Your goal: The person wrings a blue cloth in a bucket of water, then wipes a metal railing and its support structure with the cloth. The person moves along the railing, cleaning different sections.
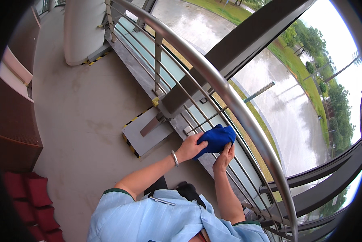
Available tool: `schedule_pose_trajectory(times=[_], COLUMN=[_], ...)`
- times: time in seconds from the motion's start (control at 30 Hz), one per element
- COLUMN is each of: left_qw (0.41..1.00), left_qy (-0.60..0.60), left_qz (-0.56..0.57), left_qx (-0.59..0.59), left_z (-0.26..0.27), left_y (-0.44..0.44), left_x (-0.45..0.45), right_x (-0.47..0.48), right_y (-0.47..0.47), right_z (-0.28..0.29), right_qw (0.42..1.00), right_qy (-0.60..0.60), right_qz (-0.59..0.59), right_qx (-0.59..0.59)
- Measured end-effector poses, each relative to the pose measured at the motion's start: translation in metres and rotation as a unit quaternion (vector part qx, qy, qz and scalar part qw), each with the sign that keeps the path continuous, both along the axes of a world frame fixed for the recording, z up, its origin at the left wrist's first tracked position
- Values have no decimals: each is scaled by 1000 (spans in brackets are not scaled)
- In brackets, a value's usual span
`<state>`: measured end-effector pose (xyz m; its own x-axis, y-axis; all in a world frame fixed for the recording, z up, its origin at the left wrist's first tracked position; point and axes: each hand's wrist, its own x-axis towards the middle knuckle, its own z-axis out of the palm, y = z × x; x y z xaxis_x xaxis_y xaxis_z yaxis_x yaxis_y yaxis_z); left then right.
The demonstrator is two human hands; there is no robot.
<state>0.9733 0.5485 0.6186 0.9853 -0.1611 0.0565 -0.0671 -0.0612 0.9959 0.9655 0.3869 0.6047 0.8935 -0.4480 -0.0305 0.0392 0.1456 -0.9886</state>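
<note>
A crumpled blue cloth [215, 139] is held between my two hands, in front of the horizontal bars of a metal railing. My left hand [191, 147], with a silver bracelet on its wrist, grips the cloth's left side, thumb on top. On the lower right side, my right hand [224, 158] has its fingers against the cloth, partly behind it. Beyond the cloth curves the railing's thick steel handrail [211, 68]; neither hand touches it.
A dark slanted beam [187, 90] passes through the railing to a grey floor plate [147, 130] edged with black-and-yellow tape. A white column [84, 30] rises farther back. Red seats [38, 193] and brown panels [16, 112] line the left. Past the railing are large windows.
</note>
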Motion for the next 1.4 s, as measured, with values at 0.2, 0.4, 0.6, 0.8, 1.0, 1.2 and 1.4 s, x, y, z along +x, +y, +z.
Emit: schedule_pose_trajectory(times=[0.2,0.4,0.6,0.8,1.0,1.2,1.4], left_qw=[971,988,967,959,944,970,964], left_qy=[-120,-17,17,82,259,177,150], left_qz=[140,154,245,181,115,161,215], left_qx=[153,-19,-70,-201,-168,-40,-44], left_z=[-14,-25,-64,-77,-100,-162,-165], left_y=[11,16,22,7,-8,34,78], left_x=[22,25,47,125,172,179,219], right_x=[-3,16,59,120,186,214,255], right_y=[12,25,58,92,93,93,140], right_z=[0,3,2,29,-2,-48,-44], right_qw=[994,987,972,920,778,701,718], right_qy=[-61,-55,-88,-120,129,61,98], right_qz=[57,102,145,53,169,142,205], right_qx=[-75,-107,-165,-370,-591,-696,-658])
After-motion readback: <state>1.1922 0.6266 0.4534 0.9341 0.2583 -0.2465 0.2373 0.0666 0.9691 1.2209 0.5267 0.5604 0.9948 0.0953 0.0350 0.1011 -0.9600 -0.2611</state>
